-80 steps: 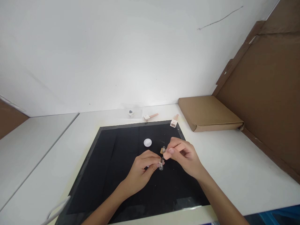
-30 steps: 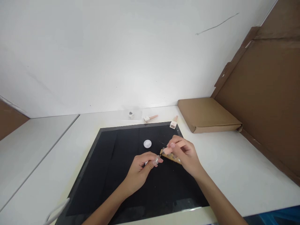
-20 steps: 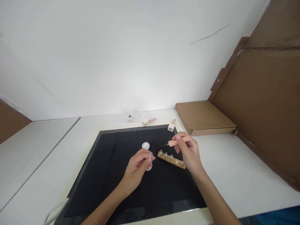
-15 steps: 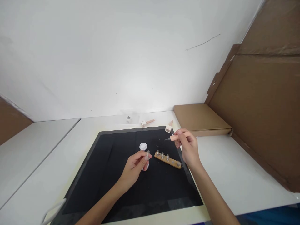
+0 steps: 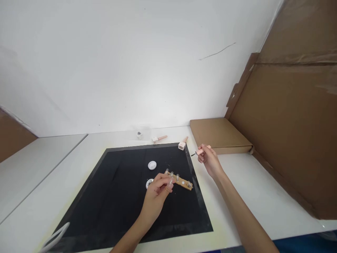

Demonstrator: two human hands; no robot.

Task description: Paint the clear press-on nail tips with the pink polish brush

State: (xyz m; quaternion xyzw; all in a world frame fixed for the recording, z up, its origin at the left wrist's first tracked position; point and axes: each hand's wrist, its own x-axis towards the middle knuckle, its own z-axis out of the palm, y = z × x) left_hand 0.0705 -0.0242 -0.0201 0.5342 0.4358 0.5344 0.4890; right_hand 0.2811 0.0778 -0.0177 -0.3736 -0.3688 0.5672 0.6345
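My left hand (image 5: 156, 195) is closed, pinching a small clear cylindrical piece (image 5: 170, 181) between thumb and fingers. It hovers over the black mat, by the near left side of a wooden strip (image 5: 185, 183) that carries several similar clear pieces. In my right hand (image 5: 210, 161) is a small brush (image 5: 202, 151) with a pink handle, gripped near the right edge of the mat. Its dark tip points left, apart from the clear piece. Partly behind my left hand lies a round white dish (image 5: 149, 183); a white lid (image 5: 152, 165) is farther back.
Two white square pieces with pink stems, one left (image 5: 155, 140) and one right (image 5: 182, 146), lie at the back of the black mat (image 5: 118, 196). A clear box (image 5: 139, 135) stands by the wall. A cardboard box (image 5: 221, 135) sits back right. A white cable (image 5: 56, 236) is front left.
My left hand has moved right and slightly nearer with the clear piece, uncovering more of the white dish. The brush has tilted in my right hand. The whole view has shifted slightly.
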